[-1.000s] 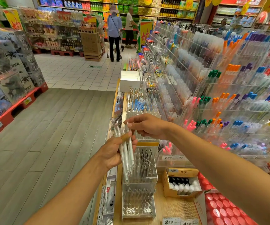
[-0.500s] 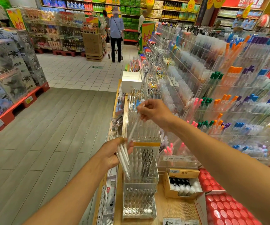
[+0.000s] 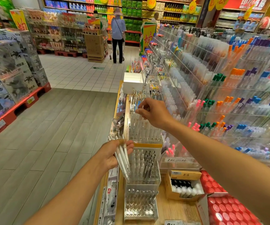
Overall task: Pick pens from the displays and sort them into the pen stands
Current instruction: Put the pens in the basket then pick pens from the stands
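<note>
Several white pens [image 3: 123, 157] lie bundled in the left hand [image 3: 113, 154], thumb and fingers curled around them, tips slanting down toward the near tier of the clear stepped pen stand [image 3: 144, 166]. The right hand [image 3: 154, 112] is farther out, above the stand's tall back tier, its thumb and forefinger pinched together on a single clear pen [image 3: 140, 115] that points down into the rows of pens already standing there (whether its tip has entered a slot cannot be told). The stand sits on a wooden shelf [image 3: 171, 211], just left of an open cardboard box [image 3: 183, 185] of small bottles. To the right rise the acrylic displays [image 3: 228, 95] filled with coloured-cap pens. Far down the aisle a shopper [image 3: 118, 34] stands with back turned.
</note>
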`<action>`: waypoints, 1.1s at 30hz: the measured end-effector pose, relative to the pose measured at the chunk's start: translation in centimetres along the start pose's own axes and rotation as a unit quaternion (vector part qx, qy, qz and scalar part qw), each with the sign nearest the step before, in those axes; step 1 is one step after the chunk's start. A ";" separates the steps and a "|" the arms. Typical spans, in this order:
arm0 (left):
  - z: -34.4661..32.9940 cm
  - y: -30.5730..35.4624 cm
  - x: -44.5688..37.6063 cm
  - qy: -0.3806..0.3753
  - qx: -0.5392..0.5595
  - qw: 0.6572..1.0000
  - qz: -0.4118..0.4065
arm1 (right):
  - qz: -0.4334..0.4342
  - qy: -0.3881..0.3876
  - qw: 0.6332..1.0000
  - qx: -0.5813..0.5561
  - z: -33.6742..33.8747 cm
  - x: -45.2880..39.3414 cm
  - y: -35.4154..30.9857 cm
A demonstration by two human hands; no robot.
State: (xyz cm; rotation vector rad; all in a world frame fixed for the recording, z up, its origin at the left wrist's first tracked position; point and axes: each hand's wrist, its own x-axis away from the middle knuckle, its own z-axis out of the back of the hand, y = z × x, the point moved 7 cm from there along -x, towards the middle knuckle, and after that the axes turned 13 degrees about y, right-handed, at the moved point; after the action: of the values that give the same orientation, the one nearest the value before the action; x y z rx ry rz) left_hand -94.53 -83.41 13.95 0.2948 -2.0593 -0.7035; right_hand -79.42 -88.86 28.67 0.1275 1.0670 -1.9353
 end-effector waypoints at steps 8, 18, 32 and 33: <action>-0.1 0.2 0.1 -0.002 0.020 1.000 0.006 | 0.060 -0.055 0.990 0.118 -1.7 -0.6 -0.3; -0.1 0.5 -0.3 -0.005 0.019 1.000 -0.005 | 0.106 -0.055 0.966 0.230 -3.4 0.0 -0.1; -3.0 2.1 1.5 -0.120 0.003 0.989 -0.091 | -0.118 -0.187 0.973 -0.060 -3.5 2.8 -0.9; -3.0 2.2 1.4 -0.117 0.006 0.989 -0.093 | -0.131 -0.187 0.971 -0.067 -3.5 2.8 -0.8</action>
State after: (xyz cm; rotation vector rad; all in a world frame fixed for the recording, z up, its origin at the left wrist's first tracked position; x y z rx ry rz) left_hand -92.70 -83.39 17.41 0.4324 -2.2799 -0.8725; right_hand -82.74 -87.96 25.70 -0.4584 0.9904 -2.0054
